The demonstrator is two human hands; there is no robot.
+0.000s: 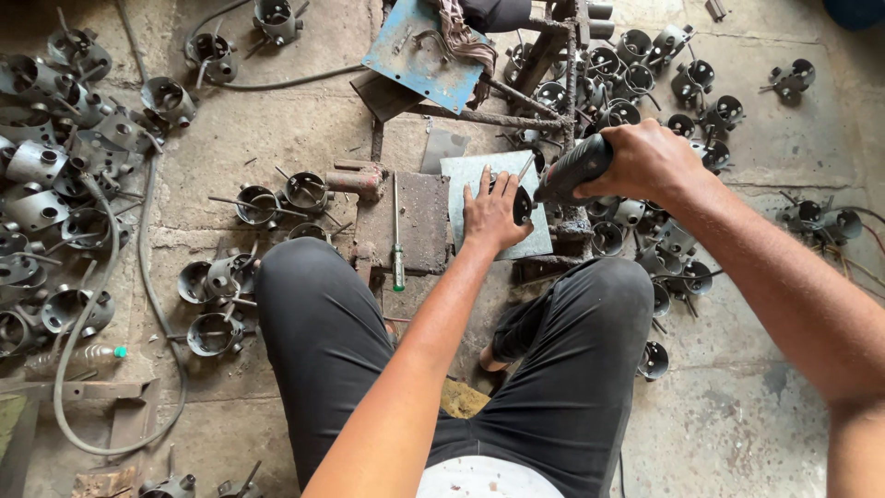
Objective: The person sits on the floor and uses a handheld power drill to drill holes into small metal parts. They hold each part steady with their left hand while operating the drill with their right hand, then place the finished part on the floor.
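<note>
Left hand pressed flat, fingers spread open over a small dark metal cup on the grey plate; holding it down rather than grasping it. Right hand closed tight around the black handle of a power tool, nose angled down toward the cup.

Best done, by the look of it, with steady downward pressure from the palm, fingertips kept clear of the tool's nose, tool brought in square and not forced.

Cup just beyond the left fingertips on the thumb side, partly under them, touching the tool's tip or very near; exact contact hard to tell. A thin rod sticking up just beside the fingertips.

Outward from the fingers: rusty block beside the palm, green-handled screwdriver along its far edge, more cups piled well apart on the concrete floor, blue plate beyond.
</note>
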